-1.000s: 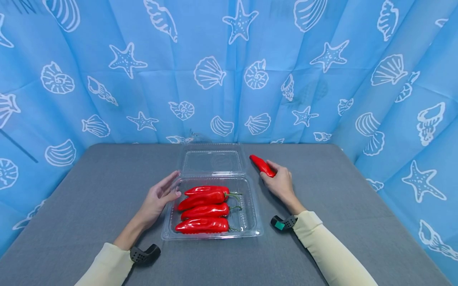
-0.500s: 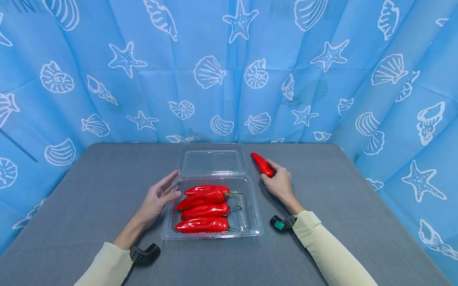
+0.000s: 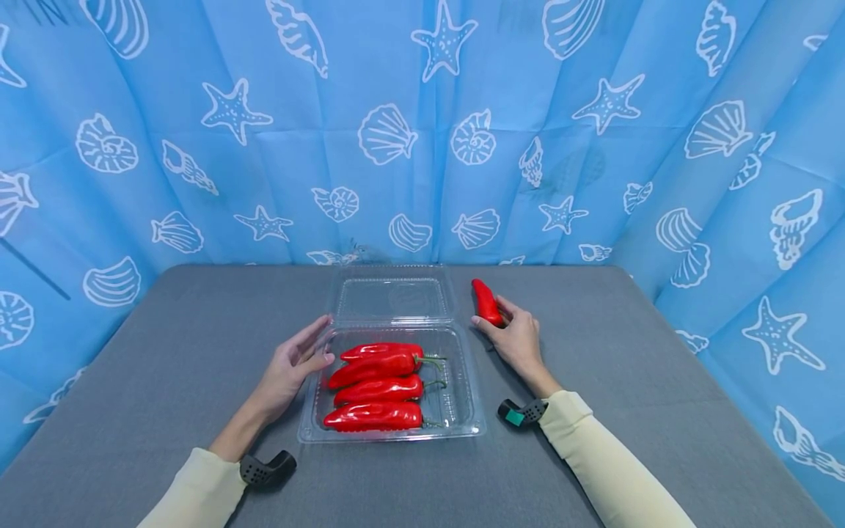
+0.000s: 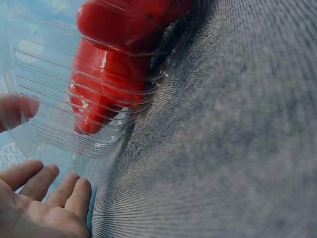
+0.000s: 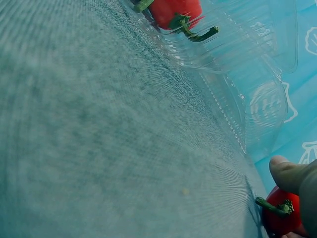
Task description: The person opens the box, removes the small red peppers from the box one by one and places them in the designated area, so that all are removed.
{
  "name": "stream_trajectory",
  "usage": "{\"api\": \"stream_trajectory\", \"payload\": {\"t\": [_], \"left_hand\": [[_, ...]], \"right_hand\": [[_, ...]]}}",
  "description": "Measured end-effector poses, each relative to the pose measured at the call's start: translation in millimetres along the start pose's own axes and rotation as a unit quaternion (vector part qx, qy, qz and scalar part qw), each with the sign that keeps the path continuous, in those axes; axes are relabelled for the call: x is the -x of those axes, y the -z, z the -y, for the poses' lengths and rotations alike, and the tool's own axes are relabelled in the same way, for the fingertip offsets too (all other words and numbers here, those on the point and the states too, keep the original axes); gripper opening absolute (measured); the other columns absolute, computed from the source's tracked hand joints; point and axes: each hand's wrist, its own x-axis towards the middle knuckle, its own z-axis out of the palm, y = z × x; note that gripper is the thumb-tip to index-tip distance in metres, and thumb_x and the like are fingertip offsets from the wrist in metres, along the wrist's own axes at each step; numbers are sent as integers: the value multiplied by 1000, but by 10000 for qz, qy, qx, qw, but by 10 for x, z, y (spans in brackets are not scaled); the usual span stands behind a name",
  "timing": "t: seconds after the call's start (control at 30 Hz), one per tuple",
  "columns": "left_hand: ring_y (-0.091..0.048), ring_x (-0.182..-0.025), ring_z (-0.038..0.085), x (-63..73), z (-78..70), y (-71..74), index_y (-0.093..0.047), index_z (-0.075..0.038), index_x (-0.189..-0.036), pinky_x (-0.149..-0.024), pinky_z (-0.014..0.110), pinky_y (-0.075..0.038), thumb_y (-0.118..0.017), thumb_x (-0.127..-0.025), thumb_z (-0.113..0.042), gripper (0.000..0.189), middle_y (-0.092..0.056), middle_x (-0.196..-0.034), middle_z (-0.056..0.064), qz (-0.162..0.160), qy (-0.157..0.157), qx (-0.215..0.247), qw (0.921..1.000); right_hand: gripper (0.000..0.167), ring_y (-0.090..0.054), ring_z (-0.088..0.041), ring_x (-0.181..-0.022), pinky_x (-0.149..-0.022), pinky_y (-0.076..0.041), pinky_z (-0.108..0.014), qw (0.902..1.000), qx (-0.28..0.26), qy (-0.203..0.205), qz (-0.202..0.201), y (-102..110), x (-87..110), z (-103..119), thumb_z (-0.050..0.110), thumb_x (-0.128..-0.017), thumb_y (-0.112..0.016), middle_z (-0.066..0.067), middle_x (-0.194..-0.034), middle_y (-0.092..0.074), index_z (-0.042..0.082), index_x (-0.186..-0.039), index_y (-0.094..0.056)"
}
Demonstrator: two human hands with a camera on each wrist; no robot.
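Observation:
On the left, my left hand (image 3: 288, 370) rests beside the clear plastic clamshell box (image 3: 472, 381), thumb over its left rim and fingers along its outside. In the left wrist view those fingers (image 4: 69, 191) look relaxed and fairly straight. Several long red peppers (image 3: 379, 416) lie side by side in the box, green stems to the right. My right hand (image 3: 518, 341) holds another red pepper (image 3: 486, 302) right of the box, thumb on its left side and fingers on its right. Its tip points away from me; the green stem (image 5: 275, 207) shows in the right wrist view.
The box's hinged lid (image 3: 392, 297) lies folded back at the far side. Grey cloth covers the table (image 3: 634, 381). A blue curtain (image 3: 409, 176) with white shells and starfish hangs behind and around it.
The red pepper at my right hand has turned, its tip swinging right and away from me. My right thumb has shifted slightly left. My left hand, the box and the other peppers have stayed put.

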Motion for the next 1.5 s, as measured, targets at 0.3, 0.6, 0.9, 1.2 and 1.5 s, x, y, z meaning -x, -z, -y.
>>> {"api": "stream_trajectory", "payload": {"t": [0.3,0.6,0.9,1.2,1.5], "left_hand": [[-25,-149,43,4,10,-4,-23,2,-159,-104,16,-40,-59,-100,-9,70,-23,-164,24,-40,9,-60,10000],[-25,-149,45,11,28,6,-23,2,-159,-105,16,-40,-57,-100,-7,69,-23,-163,26,21,-105,-35,9999],[-23,-149,46,15,18,13,-22,3,-159,-105,16,-39,-57,-100,-6,69,-21,-164,27,74,-167,29,9998],[-22,-149,46,18,22,20,-22,4,-159,-107,19,-39,-56,-100,-5,69,-21,-164,27,120,-182,82,9997],[-22,-149,45,11,23,27,-21,4,-159,-110,26,-36,-57,-99,-3,70,-21,-163,27,126,-266,135,9995]], "right_hand": [[76,-63,-34,-122,-101,-51,-47,9997,-206,-107,32,8,9,16,27,-83,-86,-24,-137,-59,-7,-143,-53],[72,-60,-34,-127,-105,-49,-45,9984,-548,-141,11,80,8,103,28,-87,-82,-22,-142,-57,-6,-144,-52],[63,-59,-31,-128,-105,-49,-41,9892,-1358,441,331,181,89,506,21,-88,-81,-18,-140,-60,-3,-141,-57],[52,-62,-34,-123,-104,-49,-47,9450,-2189,1496,1916,190,386,935,8,-88,-79,-17,-132,-66,-3,-136,-61],[48,-63,-36,-120,-100,-51,-56,8765,-2288,1878,3798,118,688,1171,12,-92,-74,-18,-132,-65,1,-137,-62]]}}
